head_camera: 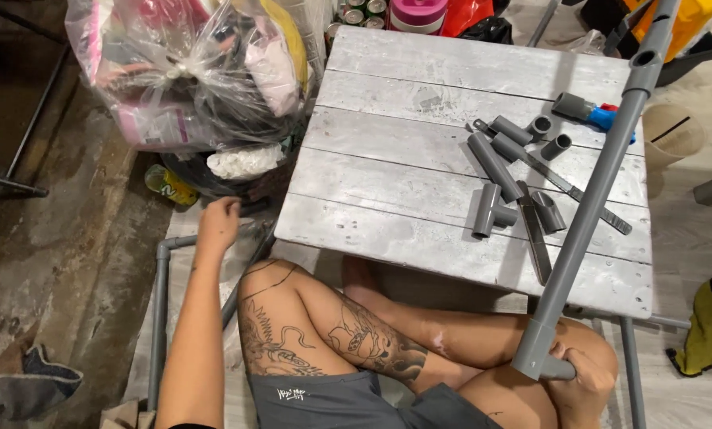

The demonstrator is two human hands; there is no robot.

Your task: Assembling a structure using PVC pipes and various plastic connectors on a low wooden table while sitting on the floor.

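Grey plastic pipe (pixel 602 171), long and straight, runs on a slant from the top right of the view down over the right edge of a low wooden table (pixel 419 151) to the person's knee, where it ends in a grey tee fitting (pixel 536 353). The right hand (pixel 577 381) grips the short side stub of that fitting, its fingers curled tightly around it and resting against the knee. The left hand (pixel 217 222) reaches away to the left, beside the table's near corner, with its fingers bent loosely inward toward a dark tub (pixel 213 176) under a clear plastic bag (pixel 189 71) stuffed with pink and white items; whether it touches anything I cannot tell. On the whitewashed planks, just left of the long pipe, lie several short pipe offcuts and fittings (pixel 507 171), some touching, together with a slim saw blade (pixel 578 195) and a blue-ended piece (pixel 602 115). A yellow rag (pixel 702 338) sits on the floor at the far right, and another grey pipe frame (pixel 161 310) stands by the left forearm.
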